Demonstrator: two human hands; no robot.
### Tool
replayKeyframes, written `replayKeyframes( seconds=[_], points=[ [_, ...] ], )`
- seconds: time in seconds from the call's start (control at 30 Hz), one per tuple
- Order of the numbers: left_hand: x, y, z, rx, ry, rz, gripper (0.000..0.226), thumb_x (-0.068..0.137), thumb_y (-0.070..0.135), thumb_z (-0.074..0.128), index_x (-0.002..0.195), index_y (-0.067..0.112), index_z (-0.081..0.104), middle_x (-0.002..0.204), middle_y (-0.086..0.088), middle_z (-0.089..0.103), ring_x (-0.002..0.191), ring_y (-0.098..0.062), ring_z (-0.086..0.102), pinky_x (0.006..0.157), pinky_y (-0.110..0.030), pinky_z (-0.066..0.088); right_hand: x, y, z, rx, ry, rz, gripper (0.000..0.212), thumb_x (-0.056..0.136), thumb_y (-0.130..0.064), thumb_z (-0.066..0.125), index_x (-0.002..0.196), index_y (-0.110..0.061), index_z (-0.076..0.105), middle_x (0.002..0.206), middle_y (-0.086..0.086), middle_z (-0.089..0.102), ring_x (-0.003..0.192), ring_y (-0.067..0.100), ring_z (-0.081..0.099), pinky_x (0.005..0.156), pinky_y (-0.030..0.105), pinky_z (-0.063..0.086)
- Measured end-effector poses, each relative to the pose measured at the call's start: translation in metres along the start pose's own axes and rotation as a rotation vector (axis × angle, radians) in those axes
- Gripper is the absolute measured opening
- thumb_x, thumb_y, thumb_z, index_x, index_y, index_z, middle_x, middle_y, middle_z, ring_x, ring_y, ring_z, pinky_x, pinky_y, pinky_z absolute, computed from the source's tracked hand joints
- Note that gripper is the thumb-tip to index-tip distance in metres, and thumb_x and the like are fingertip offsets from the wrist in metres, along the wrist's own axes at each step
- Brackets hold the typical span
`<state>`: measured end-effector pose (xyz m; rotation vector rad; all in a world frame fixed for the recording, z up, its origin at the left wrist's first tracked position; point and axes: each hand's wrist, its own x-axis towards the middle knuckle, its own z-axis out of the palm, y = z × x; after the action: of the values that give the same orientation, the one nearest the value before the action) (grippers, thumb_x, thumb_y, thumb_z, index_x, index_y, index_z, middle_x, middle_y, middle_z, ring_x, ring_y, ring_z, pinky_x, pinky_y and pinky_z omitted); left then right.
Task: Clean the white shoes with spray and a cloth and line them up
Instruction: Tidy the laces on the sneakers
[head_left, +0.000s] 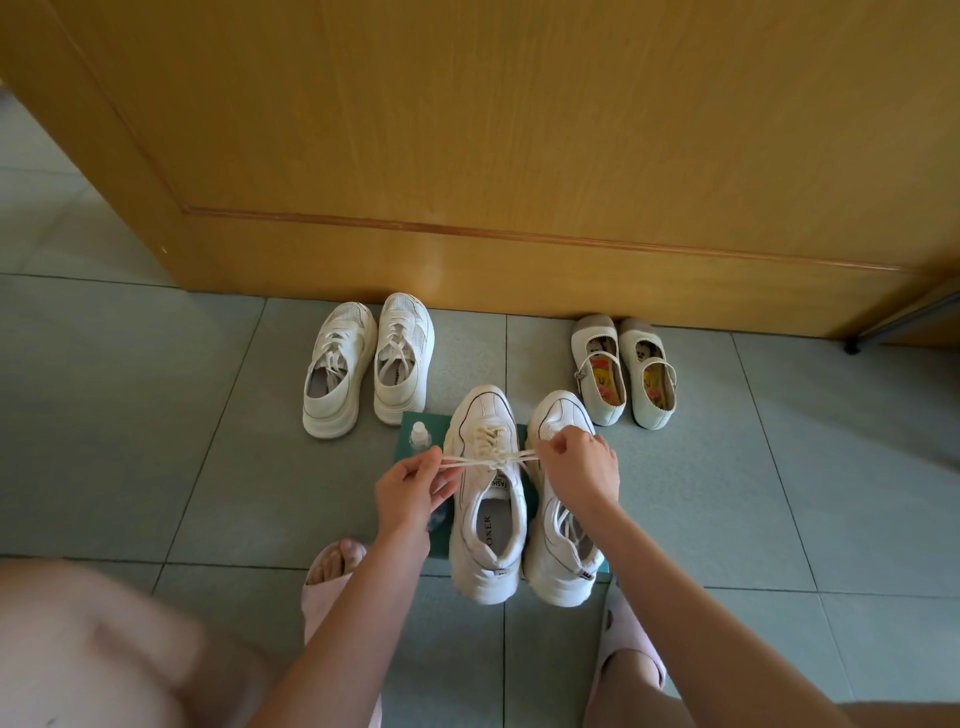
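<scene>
- Between both hands, over the left sneaker (488, 499): laces (506, 457) pulled taut sideways, crossing the shoe's long axis, which runs from the person toward the wooden door (519, 156).
- Left hand (410, 488): grip pinched shut on the lace end left of that sneaker.
- Right hand (582, 467): grip pinched on the other end, above the right sneaker (558, 566) touching alongside.
- Spray bottle (420, 435): just left of the sneaker's toe, on the green cloth (408, 441).
- Judgement: tightening pulls outward, hands equally near.

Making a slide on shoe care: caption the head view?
Both hands, left and right, pull the laces of a white sneaker taut beside its mate.
</scene>
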<state>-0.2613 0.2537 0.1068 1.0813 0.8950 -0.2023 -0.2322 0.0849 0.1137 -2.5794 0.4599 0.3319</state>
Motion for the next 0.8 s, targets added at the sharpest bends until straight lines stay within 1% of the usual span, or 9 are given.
replayKeyframes(
  seconds=[0.1, 0.2, 0.33, 0.4, 0.47, 0.53, 0.63, 0.7, 0.8],
  points=[
    [-0.001, -0.001, -0.001, -0.013, 0.005, -0.028, 0.010, 0.090, 0.013, 0.059, 0.092, 0.003, 0.062, 0.088, -0.011, 0.069, 0.078, -0.018, 0.068, 0.066, -0.027, 0.056, -0.003, -0.001, 0.005, -0.020, 0.048, 0.062, 0.019, 0.088, -0.023, 0.048, 0.071, -0.016, 0.051, 0.071, 0.001, 0.056, 0.079, 0.023, 0.053, 0.079, 0.035, 0.043],
    [0.000, 0.000, -0.001, 0.003, -0.016, -0.012, 0.011, 0.091, 0.012, 0.058, 0.094, 0.002, 0.061, 0.086, -0.011, 0.069, 0.077, -0.018, 0.068, 0.065, -0.026, 0.056, -0.005, -0.005, 0.007, 0.194, 0.037, 0.049, 0.013, 0.088, -0.018, 0.051, 0.077, -0.012, 0.054, 0.066, 0.000, 0.054, 0.063, 0.018, 0.049, 0.060, 0.030, 0.040],
    [0.005, 0.006, -0.006, 0.176, -0.144, 0.122, 0.004, 0.089, 0.007, 0.060, 0.093, 0.006, 0.060, 0.079, -0.009, 0.069, 0.064, -0.015, 0.068, 0.055, -0.021, 0.056, -0.002, -0.009, 0.000, 0.427, -0.121, -0.038, 0.005, 0.086, -0.011, 0.061, 0.085, -0.012, 0.056, 0.068, -0.001, 0.055, 0.061, 0.012, 0.048, 0.058, 0.024, 0.041],
    [0.008, 0.009, -0.009, 0.286, -0.229, 0.168, 0.011, 0.087, 0.008, 0.062, 0.097, 0.004, 0.065, 0.078, -0.008, 0.070, 0.063, -0.013, 0.069, 0.056, -0.021, 0.056, 0.001, -0.004, -0.002, 0.472, -0.228, -0.024, 0.018, 0.085, -0.008, 0.064, 0.100, -0.013, 0.056, 0.069, 0.001, 0.054, 0.062, 0.014, 0.049, 0.058, 0.023, 0.042],
    [0.009, 0.010, -0.012, 0.420, -0.288, 0.217, 0.013, 0.084, 0.010, 0.066, 0.095, 0.005, 0.069, 0.077, -0.006, 0.071, 0.067, -0.015, 0.068, 0.058, -0.022, 0.057, 0.003, 0.001, -0.003, 0.447, -0.293, -0.054, 0.024, 0.083, -0.012, 0.069, 0.106, -0.014, 0.060, 0.069, 0.001, 0.056, 0.061, 0.013, 0.050, 0.060, 0.022, 0.043],
    [0.009, 0.011, -0.013, 0.518, -0.331, 0.246, 0.006, 0.081, 0.012, 0.070, 0.087, 0.013, 0.071, 0.072, -0.003, 0.071, 0.069, -0.018, 0.066, 0.060, -0.024, 0.057, 0.002, 0.002, -0.004, 0.407, -0.297, -0.110, 0.020, 0.082, -0.020, 0.073, 0.099, -0.013, 0.068, 0.072, 0.000, 0.062, 0.063, 0.010, 0.054, 0.063, 0.020, 0.045],
    [0.008, 0.010, -0.012, 0.653, -0.351, 0.307, 0.004, 0.079, 0.016, 0.072, 0.081, 0.020, 0.071, 0.066, 0.000, 0.070, 0.062, -0.017, 0.063, 0.060, -0.028, 0.054, 0.001, 0.000, -0.003, 0.346, -0.227, -0.135, 0.008, 0.083, -0.016, 0.070, 0.087, -0.009, 0.073, 0.072, 0.001, 0.066, 0.063, 0.010, 0.056, 0.064, 0.023, 0.047],
    [0.008, 0.010, -0.012, 0.717, -0.322, 0.372, 0.003, 0.079, 0.017, 0.072, 0.080, 0.020, 0.071, 0.065, 0.001, 0.069, 0.056, -0.012, 0.063, 0.059, -0.023, 0.054, 0.002, -0.001, -0.002, 0.273, -0.187, -0.126, 0.006, 0.084, -0.013, 0.068, 0.083, -0.010, 0.073, 0.075, 0.003, 0.068, 0.067, 0.014, 0.059, 0.066, 0.026, 0.049],
    [0.009, 0.010, -0.015, 0.690, -0.261, 0.418, 0.002, 0.080, 0.014, 0.071, 0.080, 0.015, 0.070, 0.064, -0.003, 0.068, 0.052, -0.008, 0.062, 0.054, -0.016, 0.051, 0.002, -0.002, -0.002, 0.144, -0.091, -0.090, 0.015, 0.088, -0.011, 0.058, 0.079, -0.007, 0.069, 0.075, 0.009, 0.068, 0.067, 0.019, 0.061, 0.064, 0.031, 0.051]
  ],
)
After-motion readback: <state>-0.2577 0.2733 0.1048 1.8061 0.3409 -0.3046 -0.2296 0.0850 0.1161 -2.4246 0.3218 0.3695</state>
